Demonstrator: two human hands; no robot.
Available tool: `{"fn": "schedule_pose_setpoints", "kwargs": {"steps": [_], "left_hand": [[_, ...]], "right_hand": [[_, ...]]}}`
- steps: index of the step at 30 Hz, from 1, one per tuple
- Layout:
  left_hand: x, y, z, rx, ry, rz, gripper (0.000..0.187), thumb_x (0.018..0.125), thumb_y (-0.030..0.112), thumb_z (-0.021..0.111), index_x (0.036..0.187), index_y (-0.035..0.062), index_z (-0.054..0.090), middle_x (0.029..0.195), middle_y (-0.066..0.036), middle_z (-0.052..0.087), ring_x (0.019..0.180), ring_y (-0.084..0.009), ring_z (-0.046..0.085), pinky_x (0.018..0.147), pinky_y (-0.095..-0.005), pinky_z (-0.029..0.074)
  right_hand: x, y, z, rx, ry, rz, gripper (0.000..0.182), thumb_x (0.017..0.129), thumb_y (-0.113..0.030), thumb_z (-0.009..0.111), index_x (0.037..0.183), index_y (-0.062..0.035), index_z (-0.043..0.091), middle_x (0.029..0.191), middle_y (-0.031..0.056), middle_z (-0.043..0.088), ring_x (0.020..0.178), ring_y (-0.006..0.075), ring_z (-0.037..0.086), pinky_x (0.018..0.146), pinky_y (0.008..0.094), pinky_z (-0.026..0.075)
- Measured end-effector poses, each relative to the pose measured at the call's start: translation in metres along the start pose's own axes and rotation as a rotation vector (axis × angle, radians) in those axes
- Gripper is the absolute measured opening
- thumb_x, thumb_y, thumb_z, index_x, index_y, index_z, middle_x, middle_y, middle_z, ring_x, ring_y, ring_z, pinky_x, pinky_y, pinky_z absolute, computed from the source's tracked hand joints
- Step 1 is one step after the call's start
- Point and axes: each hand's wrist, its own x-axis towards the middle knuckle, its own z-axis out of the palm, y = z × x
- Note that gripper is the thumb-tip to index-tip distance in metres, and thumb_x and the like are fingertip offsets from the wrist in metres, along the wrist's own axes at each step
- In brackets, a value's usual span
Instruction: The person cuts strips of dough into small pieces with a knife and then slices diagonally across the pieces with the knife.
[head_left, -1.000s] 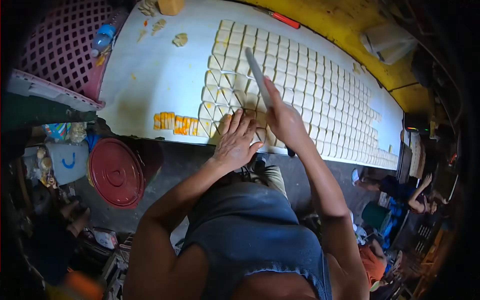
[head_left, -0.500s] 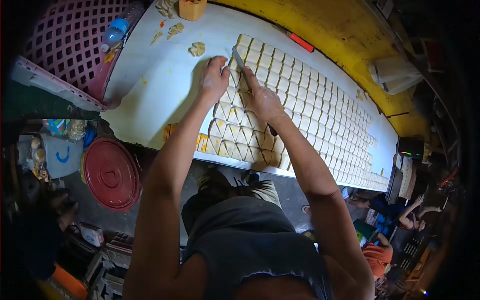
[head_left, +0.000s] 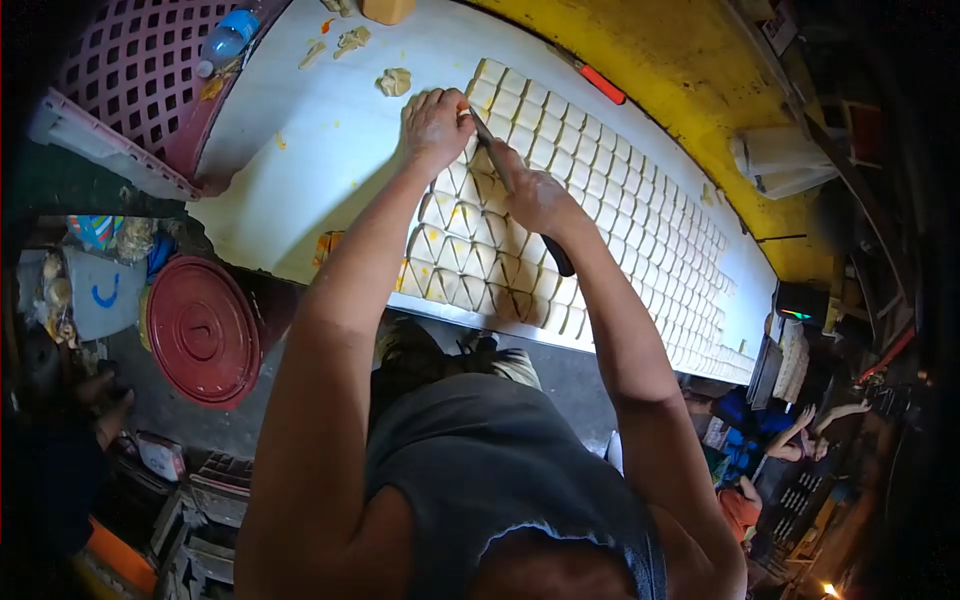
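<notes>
R hand (head_left: 540,195) is shut round the knife (head_left: 482,128), fingers wrapped w/ no gap I can see; the black handle end pokes out below the fist, on the forearm side. Blade runs up & left from the grip, over the top-left part of the dough pieces (head_left: 590,200), which lie in rows under the grip and spread well off to its right. L hand (head_left: 437,128) is up by the blade tip, fingers bent, partly closed; can't tell if it's pinching the tip or the dough edge. Scrap dough (head_left: 394,82) sits just above-left of L hand, on the white table (head_left: 300,130). Red-handled tool (head_left: 602,84) lies up & right of the grip, nr the table's far edge. Pink basket (head_left: 120,80) w/ a bottle (head_left: 228,40) is well left of both hands; red-lidded bucket (head_left: 203,333) down-left, off the table.
</notes>
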Motion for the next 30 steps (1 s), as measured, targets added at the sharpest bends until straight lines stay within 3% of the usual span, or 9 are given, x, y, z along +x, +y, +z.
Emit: {"fn": "schedule_pose_setpoints", "kwargs": {"steps": [3, 7, 11, 12, 17, 20, 23, 25, 30], "left_hand": [[-0.012, 0.015, -0.008, -0.026, 0.049, -0.022, 0.028, 0.090, 0.023, 0.072, 0.116, 0.0162, 0.069, 0.118, -0.009, 0.068, 0.119, -0.0334, 0.059, 0.106, -0.0481, 0.043], [-0.056, 0.040, -0.007, 0.136, -0.057, 0.060, 0.031, 0.086, 0.023, 0.075, 0.117, 0.0188, 0.070, 0.130, -0.005, 0.060, 0.131, -0.0317, 0.048, 0.115, -0.0527, 0.031], [-0.053, 0.042, -0.010, 0.156, -0.037, 0.093, 0.028, 0.082, 0.022, 0.078, 0.109, 0.0178, 0.072, 0.126, -0.009, 0.058, 0.126, -0.0345, 0.047, 0.111, -0.0521, 0.032], [-0.054, 0.042, -0.010, 0.182, -0.064, 0.061, 0.031, 0.085, 0.023, 0.076, 0.116, 0.0201, 0.070, 0.127, -0.007, 0.058, 0.129, -0.0315, 0.048, 0.114, -0.0526, 0.030], [-0.067, 0.049, -0.011, 0.159, -0.029, 0.092, 0.029, 0.087, 0.024, 0.075, 0.115, 0.0186, 0.071, 0.125, -0.007, 0.059, 0.129, -0.0313, 0.048, 0.117, -0.0539, 0.028], [-0.101, 0.066, -0.018, 0.197, -0.102, 0.214, 0.027, 0.085, 0.023, 0.075, 0.112, 0.0175, 0.072, 0.124, -0.006, 0.059, 0.127, -0.0325, 0.047, 0.118, -0.0609, 0.025], [-0.107, 0.068, -0.017, 0.176, -0.083, 0.182, 0.028, 0.085, 0.023, 0.075, 0.112, 0.0173, 0.072, 0.124, -0.006, 0.059, 0.127, -0.0324, 0.047, 0.119, -0.0616, 0.025], [-0.104, 0.069, -0.017, 0.181, -0.110, 0.146, 0.029, 0.084, 0.024, 0.076, 0.112, 0.0175, 0.071, 0.124, -0.006, 0.059, 0.128, -0.0323, 0.047, 0.119, -0.0615, 0.025], [-0.114, 0.075, -0.015, 0.132, -0.066, 0.138, 0.033, 0.084, 0.024, 0.076, 0.115, 0.0168, 0.071, 0.125, -0.007, 0.059, 0.129, -0.0327, 0.047, 0.120, -0.0623, 0.024]], "right_hand": [[0.008, -0.002, 0.010, -0.041, 0.027, 0.019, 0.085, 0.092, -0.003, 0.044, 0.171, -0.0130, 0.015, 0.128, 0.0314, 0.070, 0.122, 0.0442, 0.067, 0.107, 0.0500, 0.051], [0.016, -0.003, 0.022, 0.044, 0.142, -0.028, 0.079, 0.095, -0.008, 0.049, 0.168, -0.0113, 0.019, 0.123, 0.0308, 0.071, 0.115, 0.0460, 0.069, 0.100, 0.0506, 0.055], [-0.029, 0.003, 0.016, 0.011, 0.006, -0.009, 0.078, 0.095, -0.008, 0.049, 0.167, -0.0105, 0.020, 0.112, 0.0352, 0.072, 0.107, 0.0466, 0.072, 0.095, 0.0519, 0.056], [-0.043, 0.011, 0.024, 0.025, 0.028, -0.039, 0.079, 0.094, -0.005, 0.046, 0.168, -0.0110, 0.018, 0.110, 0.0367, 0.071, 0.104, 0.0475, 0.072, 0.096, 0.0526, 0.055], [-0.047, 0.014, 0.042, 0.030, 0.049, -0.007, 0.079, 0.096, -0.007, 0.045, 0.169, -0.0122, 0.015, 0.114, 0.0355, 0.071, 0.108, 0.0488, 0.071, 0.097, 0.0555, 0.054], [-0.033, 0.016, 0.054, 0.070, 0.104, 0.000, 0.078, 0.097, -0.008, 0.046, 0.169, -0.0127, 0.015, 0.115, 0.0341, 0.072, 0.109, 0.0488, 0.070, 0.095, 0.0560, 0.054], [-0.064, 0.015, 0.050, 0.086, 0.098, -0.024, 0.077, 0.098, -0.010, 0.048, 0.169, -0.0144, 0.016, 0.112, 0.0345, 0.072, 0.106, 0.0487, 0.071, 0.093, 0.0559, 0.055], [-0.100, 0.014, 0.045, 0.014, -0.060, 0.055, 0.081, 0.096, -0.007, 0.048, 0.170, -0.0152, 0.015, 0.106, 0.0350, 0.072, 0.104, 0.0481, 0.071, 0.092, 0.0556, 0.055], [-0.105, 0.032, 0.072, 0.067, 0.024, 0.031, 0.088, 0.092, -0.005, 0.050, 0.171, -0.0155, 0.012, 0.105, 0.0352, 0.072, 0.099, 0.0488, 0.072, 0.089, 0.0573, 0.054]]}}
